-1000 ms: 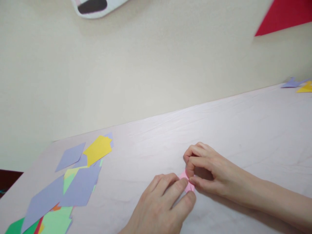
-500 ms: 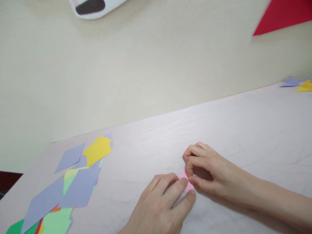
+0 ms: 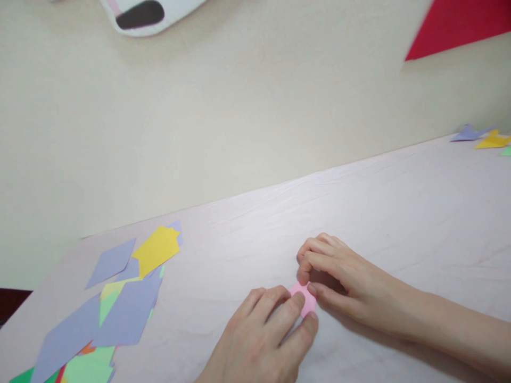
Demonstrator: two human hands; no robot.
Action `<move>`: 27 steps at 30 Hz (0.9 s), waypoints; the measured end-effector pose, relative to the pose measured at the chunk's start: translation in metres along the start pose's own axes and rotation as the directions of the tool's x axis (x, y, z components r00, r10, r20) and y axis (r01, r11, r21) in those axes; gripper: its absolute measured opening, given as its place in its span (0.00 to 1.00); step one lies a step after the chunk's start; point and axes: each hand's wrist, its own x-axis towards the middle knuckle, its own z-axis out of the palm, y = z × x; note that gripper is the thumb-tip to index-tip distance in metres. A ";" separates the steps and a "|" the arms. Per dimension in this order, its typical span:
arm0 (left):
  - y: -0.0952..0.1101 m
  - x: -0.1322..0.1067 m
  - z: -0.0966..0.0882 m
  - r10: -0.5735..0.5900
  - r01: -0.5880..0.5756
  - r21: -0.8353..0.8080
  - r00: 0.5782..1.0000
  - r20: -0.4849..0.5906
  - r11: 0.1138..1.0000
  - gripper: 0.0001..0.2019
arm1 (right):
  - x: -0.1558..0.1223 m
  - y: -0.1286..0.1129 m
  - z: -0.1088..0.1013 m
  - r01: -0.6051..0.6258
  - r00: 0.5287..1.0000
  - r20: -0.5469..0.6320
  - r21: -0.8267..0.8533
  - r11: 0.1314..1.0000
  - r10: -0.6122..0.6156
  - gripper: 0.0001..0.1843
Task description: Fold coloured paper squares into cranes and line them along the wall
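Note:
A small folded pink paper piece lies on the pale table between my two hands. My left hand rests on the table with its fingers curled, fingertips and thumb pressing the pink paper's near side. My right hand comes in from the right, fingers bent, with thumb and fingertips pinching the paper's far edge. Most of the pink paper is hidden under the fingers.
A loose pile of coloured paper sheets, lilac, yellow and green, lies at the left of the table. Small lilac and yellow folded pieces sit at the far right edge. On the cream wall hang a red paper and a white object.
The view has drifted slightly to the right. Both hands stay on the pink paper; a little more pink shows between the fingers now.

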 end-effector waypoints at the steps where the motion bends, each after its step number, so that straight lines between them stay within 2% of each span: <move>1: 0.000 0.000 0.000 -0.002 0.002 0.008 1.000 -0.002 1.000 0.16 | 0.000 0.000 0.000 0.000 1.000 -0.002 0.001 1.000 0.000 0.14; 9: -0.002 0.001 -0.001 0.013 -0.013 -0.023 1.000 0.022 1.000 0.15 | -0.003 0.002 0.002 -0.040 0.998 -0.055 0.008 0.999 0.040 0.14; 15: -0.002 0.002 -0.003 0.003 -0.002 -0.037 0.999 0.039 0.999 0.14 | -0.004 -0.003 0.002 -0.064 0.998 -0.024 -0.019 0.998 0.063 0.16; 20: -0.002 0.002 -0.007 0.002 0.000 -0.044 0.998 0.062 0.999 0.16 | -0.005 0.000 0.001 -0.075 0.997 -0.019 0.024 0.997 0.075 0.17; 27: -0.001 -0.002 0.004 0.001 -0.001 0.036 1.000 0.014 0.999 0.15 | -0.005 0.007 -0.001 -0.039 0.998 -0.037 0.108 0.993 0.043 0.21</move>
